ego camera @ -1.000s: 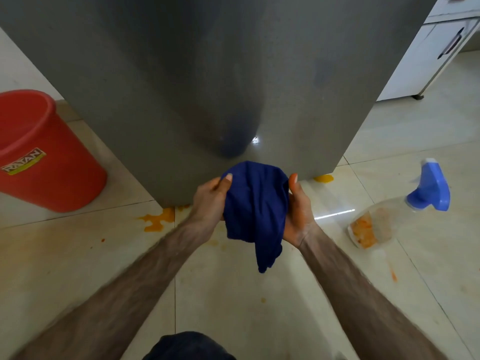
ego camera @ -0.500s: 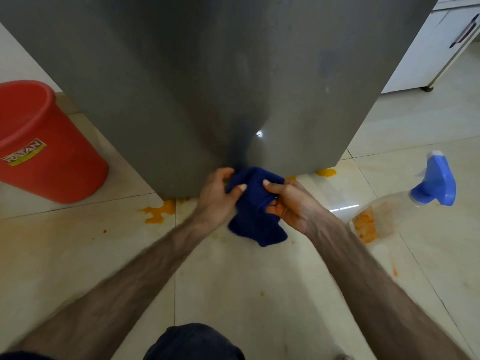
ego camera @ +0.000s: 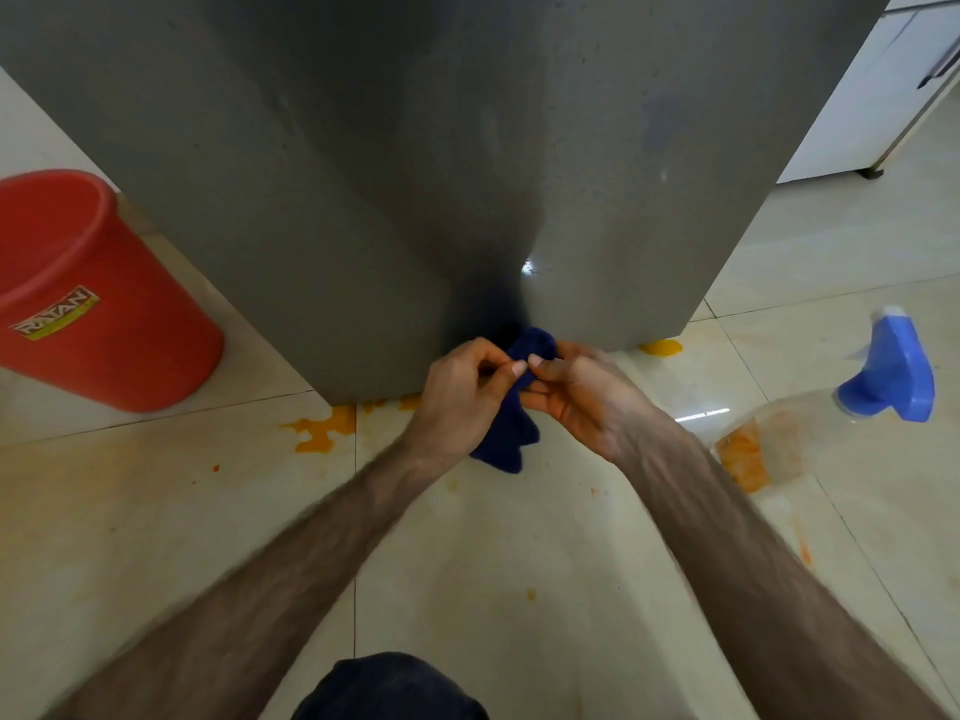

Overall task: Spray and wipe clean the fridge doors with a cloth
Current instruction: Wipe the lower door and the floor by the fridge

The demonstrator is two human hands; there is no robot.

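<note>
Fridge door (ego camera: 415, 163) between bucket (ego camera: 93, 304), spray bottle (ego camera: 831, 413)

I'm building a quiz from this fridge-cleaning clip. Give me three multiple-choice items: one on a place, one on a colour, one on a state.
1. Where is the spray bottle?
A. on the floor, right of the fridge
B. inside the bucket
C. in the left hand

2. What colour is the bucket?
A. green
B. red
C. white

3. How is the cloth held?
A. spread flat on the floor
B. draped over the bucket
C. bunched between both hands

Answers: 1 A, it lies on the tiles; 2 B, red plastic; 3 C, left hand and right hand pinch it.
</note>
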